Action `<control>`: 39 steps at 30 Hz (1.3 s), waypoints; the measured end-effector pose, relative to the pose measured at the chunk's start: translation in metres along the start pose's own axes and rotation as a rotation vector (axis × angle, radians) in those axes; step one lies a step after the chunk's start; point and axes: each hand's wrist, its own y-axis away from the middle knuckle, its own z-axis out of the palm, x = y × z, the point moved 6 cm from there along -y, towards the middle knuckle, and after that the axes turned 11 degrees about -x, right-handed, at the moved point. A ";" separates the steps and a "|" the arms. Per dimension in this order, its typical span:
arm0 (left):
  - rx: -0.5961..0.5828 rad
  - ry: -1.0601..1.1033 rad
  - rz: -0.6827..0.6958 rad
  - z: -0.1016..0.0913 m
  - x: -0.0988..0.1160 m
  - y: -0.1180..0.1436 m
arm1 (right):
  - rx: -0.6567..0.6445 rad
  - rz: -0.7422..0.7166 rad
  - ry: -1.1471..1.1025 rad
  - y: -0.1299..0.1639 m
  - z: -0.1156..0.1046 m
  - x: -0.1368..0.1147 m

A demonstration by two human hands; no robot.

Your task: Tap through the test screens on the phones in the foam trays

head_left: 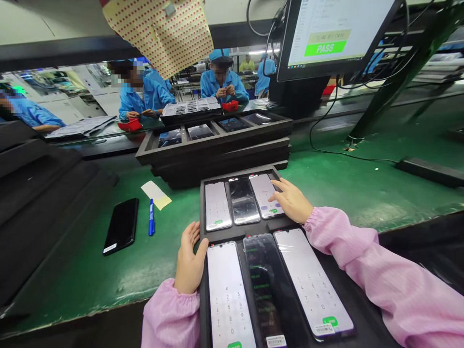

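A black foam tray (237, 236) in front of me holds several smartphones in two rows. My left hand (190, 258) rests along the tray's left edge, fingers loosely stretched and thumb apart. My right hand (292, 199) reaches over the far right phone (261, 195), its fingers spread at the right part of that screen. Keypads show on this phone, the far left phone (217, 208), the near left phone (230, 290) and the near right phone (313, 285). The far middle phone (243, 200) looks dark. Faint green lines cross the near middle phone's (268, 290) dark screen.
Left on the green bench (159, 263) lie a black phone (121, 224), a blue marker (151, 217) and a paper slip (155, 194). Stacked phone trays (217, 145) stand behind. A monitor (333, 36) reads PASS. Co-workers in blue (223, 79) sit beyond. A cable (348, 152) crosses rightward.
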 end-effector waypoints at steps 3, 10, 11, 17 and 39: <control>0.000 -0.003 0.001 0.000 -0.001 0.000 | -0.026 -0.043 0.002 -0.001 0.004 -0.007; -0.003 -0.006 0.007 0.001 -0.004 -0.001 | 0.071 0.028 0.010 0.006 -0.010 0.004; -0.004 -0.006 0.008 0.001 -0.004 -0.001 | 0.076 0.043 0.008 0.007 -0.012 0.007; -0.002 -0.007 0.006 0.000 -0.004 0.000 | 0.022 -0.058 -0.018 0.006 -0.002 -0.003; 0.000 -0.012 0.009 0.000 -0.005 -0.001 | 0.157 0.016 -0.059 0.006 -0.005 0.017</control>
